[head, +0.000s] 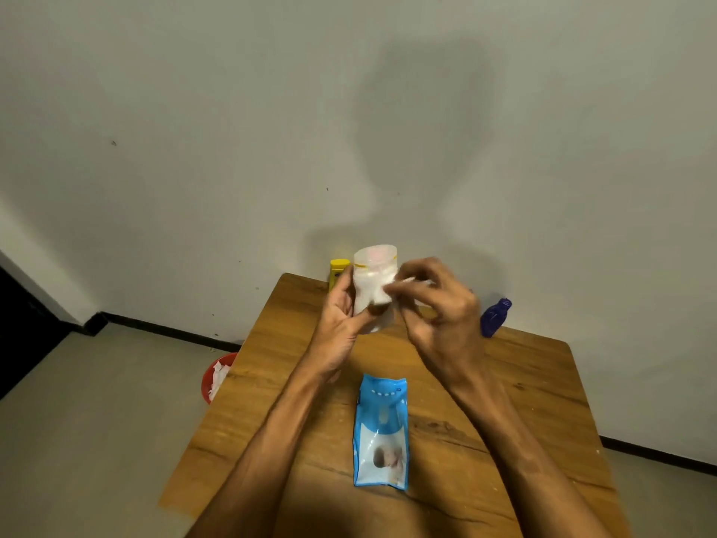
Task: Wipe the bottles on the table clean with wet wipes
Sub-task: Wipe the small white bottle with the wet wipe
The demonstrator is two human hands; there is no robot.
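My left hand (341,316) grips a white bottle (375,262) and holds it upright above the far part of the wooden table (523,401). A white wet wipe (374,295) is wrapped over the bottle's lower half. My right hand (438,308) pinches that wipe against the bottle's right side. A yellow bottle (338,270) stands at the table's far edge, partly hidden behind my left hand. A dark blue bottle (496,317) sits at the far right of the table. The blue wet-wipe pack (382,432) lies flat between my forearms.
A red bin (217,376) with used white wipes stands on the floor left of the table. A pale wall rises close behind the table. A dark doorway is at the far left.
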